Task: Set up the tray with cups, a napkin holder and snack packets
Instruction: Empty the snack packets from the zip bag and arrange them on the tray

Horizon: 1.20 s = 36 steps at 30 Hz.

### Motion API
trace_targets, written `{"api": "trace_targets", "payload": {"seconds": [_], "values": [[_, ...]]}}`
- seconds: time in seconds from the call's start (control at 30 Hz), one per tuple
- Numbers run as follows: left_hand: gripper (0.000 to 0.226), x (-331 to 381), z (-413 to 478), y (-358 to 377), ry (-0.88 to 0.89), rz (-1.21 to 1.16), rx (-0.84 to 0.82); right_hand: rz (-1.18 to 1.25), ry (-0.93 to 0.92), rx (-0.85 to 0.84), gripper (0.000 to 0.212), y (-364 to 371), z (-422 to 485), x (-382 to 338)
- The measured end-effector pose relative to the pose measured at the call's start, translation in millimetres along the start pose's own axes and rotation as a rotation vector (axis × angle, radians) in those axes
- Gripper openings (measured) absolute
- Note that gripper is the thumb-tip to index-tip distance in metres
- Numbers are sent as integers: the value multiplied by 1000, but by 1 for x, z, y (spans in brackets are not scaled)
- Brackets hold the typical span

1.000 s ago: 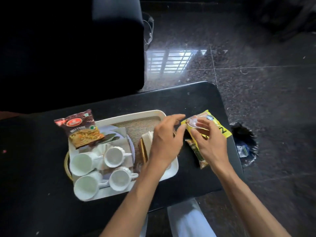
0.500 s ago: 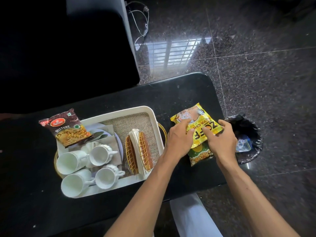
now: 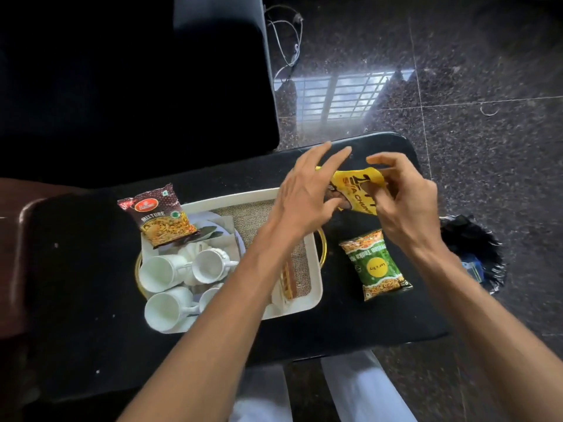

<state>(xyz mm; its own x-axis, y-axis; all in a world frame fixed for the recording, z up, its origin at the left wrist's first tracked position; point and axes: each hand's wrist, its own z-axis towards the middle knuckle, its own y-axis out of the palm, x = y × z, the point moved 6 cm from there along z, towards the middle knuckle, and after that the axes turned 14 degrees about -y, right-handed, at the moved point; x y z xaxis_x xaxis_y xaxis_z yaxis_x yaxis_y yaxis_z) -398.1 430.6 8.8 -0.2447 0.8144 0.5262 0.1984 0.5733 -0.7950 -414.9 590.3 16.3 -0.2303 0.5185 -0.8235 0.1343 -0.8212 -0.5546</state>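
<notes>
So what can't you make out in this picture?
Head view only:
Napkin holder: mostly behind the left forearm.
Fourth cup: half behind that forearm.
Yellow packet: print partly covered by the right hand.
Left hand: its fingers hide any grip.
Black bag: contents too dark.

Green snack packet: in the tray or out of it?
Out. The green snack packet lies flat on the black table, right of the tray and apart from it.

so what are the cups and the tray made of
Cups: likely glazed white ceramic, smooth with a slight sheen. Tray: cream rim looks like matte plastic or painted wood, unclear which; its liner looks like coarse woven burlap.
</notes>
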Motion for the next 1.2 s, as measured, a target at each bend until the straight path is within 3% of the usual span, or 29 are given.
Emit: {"api": "trace_targets", "payload": {"seconds": [0.1,0.23,0.3,0.4,0.47,0.57,0.73,0.97,1.2], "values": [[59,-10,-2,-36,110,58,46,-20,-140,-49,38,9,17,-35],[31,-42,-12,-74,51,-67,102,-26,-290,-69,42,25,31,-78],[27,-64,-20,-91,2,-135,160,-69,-314,12,56,31,33,-93],[27,-103,-37,-111,-91,-262,257,-57,-182,123,83,44,26,-95],[27,-133,-47,-116,-171,-358,289,90,-18,46,89,70,18,-91],[25,-170,-60,-109,-297,-531,262,171,67,-159,76,122,9,-92],[25,-211,-72,-88,-445,-663,235,141,64,-286,44,181,9,-91],[26,-243,-86,-58,-758,-833,363,8,105,-388,45,218,10,-73],[28,-250,-82,-39,-842,-814,330,-72,173,-501,49,236,13,-55]]}}
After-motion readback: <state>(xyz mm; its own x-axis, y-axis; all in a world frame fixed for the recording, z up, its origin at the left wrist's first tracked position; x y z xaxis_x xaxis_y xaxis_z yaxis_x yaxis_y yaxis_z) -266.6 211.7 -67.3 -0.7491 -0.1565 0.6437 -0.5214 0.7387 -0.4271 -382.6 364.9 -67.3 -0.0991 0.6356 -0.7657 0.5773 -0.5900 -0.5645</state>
